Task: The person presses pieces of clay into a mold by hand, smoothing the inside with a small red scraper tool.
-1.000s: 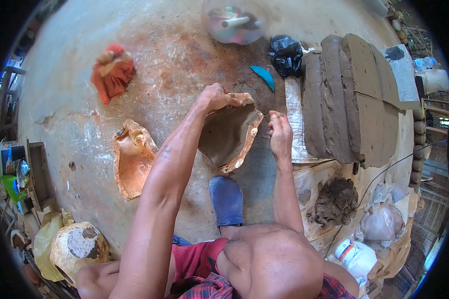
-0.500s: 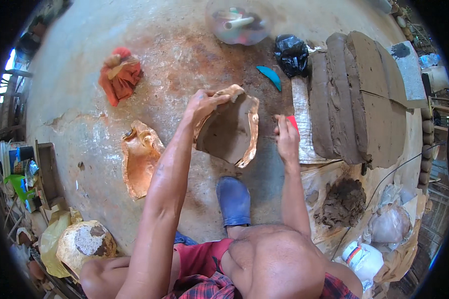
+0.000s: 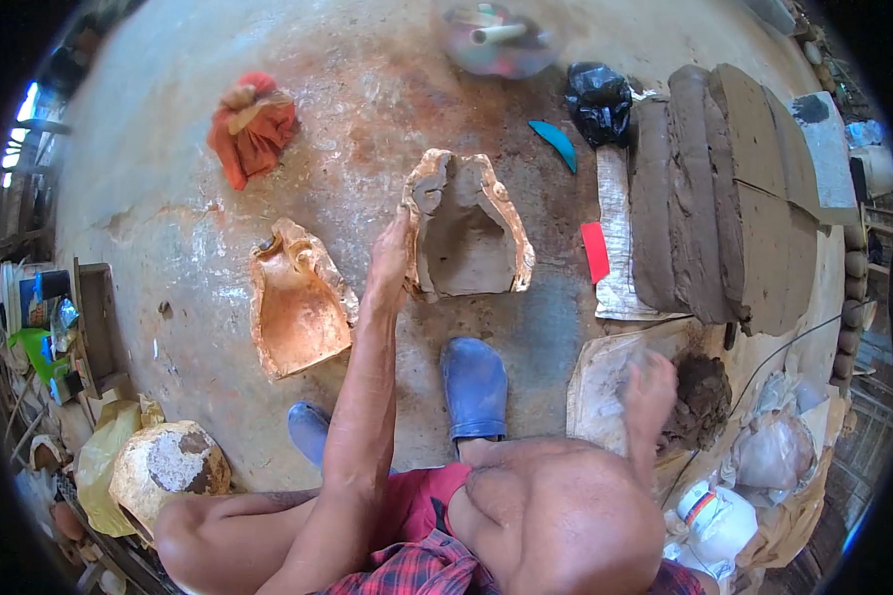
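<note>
My left hand grips the left rim of a plaster mould half, orange-brown at the edges. Grey clay lines its hollow, and its open face points up toward me. My right hand is over the paper beside a dark lump of clay; its fingers are blurred but look apart, and no object shows in them. A second mould half, bare and orange inside, lies on the floor to the left of my left forearm. A red flat scraper rests by the white sacking on the right.
Big slabs of grey clay stand at the right on white sacking. Beyond are a black plastic bag, a teal curved scraper and a basin of tools. An orange cloth bundle lies far left.
My right hand has let go of the red scraper and moved down and right to the clay lump. My left hand has turned the lined mould upright, its clay side now facing me more squarely.
</note>
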